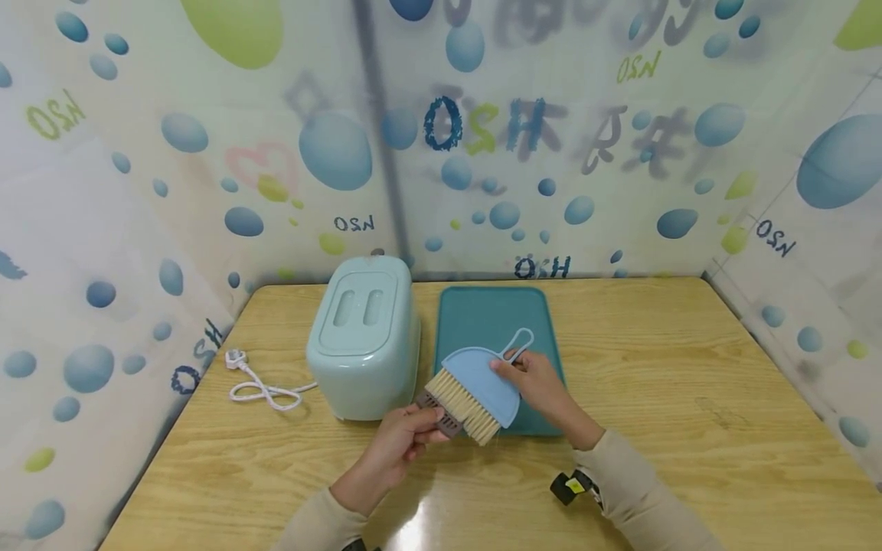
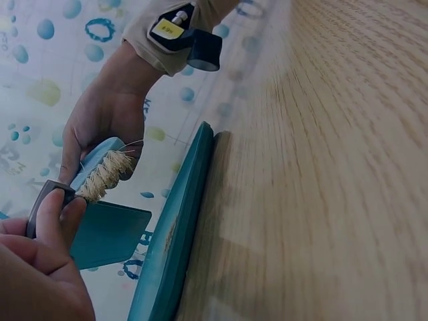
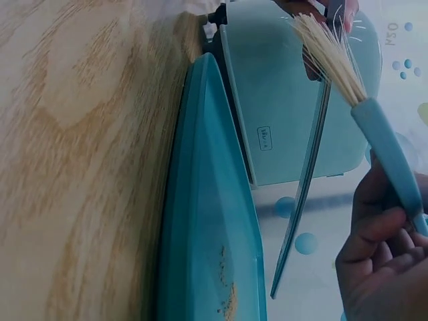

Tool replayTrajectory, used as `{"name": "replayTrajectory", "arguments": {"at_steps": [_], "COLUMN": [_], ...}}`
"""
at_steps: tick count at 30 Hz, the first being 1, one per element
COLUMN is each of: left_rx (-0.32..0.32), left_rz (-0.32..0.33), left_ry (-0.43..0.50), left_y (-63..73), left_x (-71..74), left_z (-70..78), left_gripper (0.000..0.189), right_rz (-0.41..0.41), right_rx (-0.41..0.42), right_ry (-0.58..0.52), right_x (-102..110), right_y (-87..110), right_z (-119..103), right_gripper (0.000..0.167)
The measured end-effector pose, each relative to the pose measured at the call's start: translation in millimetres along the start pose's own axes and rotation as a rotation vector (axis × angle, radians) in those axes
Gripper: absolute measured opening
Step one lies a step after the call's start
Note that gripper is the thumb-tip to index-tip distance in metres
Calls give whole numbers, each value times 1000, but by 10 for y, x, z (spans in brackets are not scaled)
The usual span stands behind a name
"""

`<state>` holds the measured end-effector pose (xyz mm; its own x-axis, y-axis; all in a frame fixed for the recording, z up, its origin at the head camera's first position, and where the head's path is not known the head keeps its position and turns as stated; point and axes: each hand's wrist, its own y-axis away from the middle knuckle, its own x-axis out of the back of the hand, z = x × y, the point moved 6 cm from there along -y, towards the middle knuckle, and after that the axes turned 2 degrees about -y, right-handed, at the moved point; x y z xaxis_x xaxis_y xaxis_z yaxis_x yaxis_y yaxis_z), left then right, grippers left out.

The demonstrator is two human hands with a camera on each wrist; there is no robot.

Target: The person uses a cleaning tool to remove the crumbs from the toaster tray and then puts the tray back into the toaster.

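Note:
My left hand [image 1: 400, 438] pinches the brown slotted end of a crumb tray [image 1: 450, 425]; its flat plate [image 2: 110, 234] shows in the left wrist view, while the brush covers it from above. With fingers on the base of the looped handle, my right hand [image 1: 543, 385] holds a light-blue fan-shaped brush [image 1: 485, 376]. The pale bristles [image 1: 463, 407] point toward my left hand and overlap the brown end. Both things are raised over the near part of a teal serving tray [image 1: 489, 315]. Small crumbs [image 3: 231, 304] lie on that tray.
Left of the serving tray stands a pale-blue toaster [image 1: 361, 344] with a lid on top. Its white cord [image 1: 265, 392] and plug [image 1: 236, 358] lie on the wooden table [image 1: 661, 360]. Patterned curtains [image 1: 475, 191] hang behind and at both sides.

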<state>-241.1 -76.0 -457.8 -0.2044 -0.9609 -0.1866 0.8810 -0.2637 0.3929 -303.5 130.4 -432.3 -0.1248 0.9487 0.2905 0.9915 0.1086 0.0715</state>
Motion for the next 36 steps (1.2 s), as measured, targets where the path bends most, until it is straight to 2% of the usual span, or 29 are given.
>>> {"name": "replayTrajectory", "arguments": {"at_steps": [5, 12, 17, 29, 36], "left_rx": [4, 0, -5, -17, -12], "left_rz": [9, -5, -18, -9, -13], "left_ry": [-3, 11, 17, 15, 13], "left_y": [-13, -5, 12, 28, 34], "left_x": [11, 56, 53, 77, 83], "left_z": [-15, -29, -16, 1, 5], "left_gripper": [9, 17, 14, 12, 20], "right_rz": [-8, 34, 52, 62, 91], "right_rx": [32, 118, 147, 135, 122], "right_ry": [11, 134, 180, 172, 175], "right_x": [-7, 81, 136, 144, 200], "right_y": [11, -21, -56, -78, -86], "right_z": [-25, -43, -4, -13, 35], "right_gripper": [27, 27, 26, 25, 26]}}
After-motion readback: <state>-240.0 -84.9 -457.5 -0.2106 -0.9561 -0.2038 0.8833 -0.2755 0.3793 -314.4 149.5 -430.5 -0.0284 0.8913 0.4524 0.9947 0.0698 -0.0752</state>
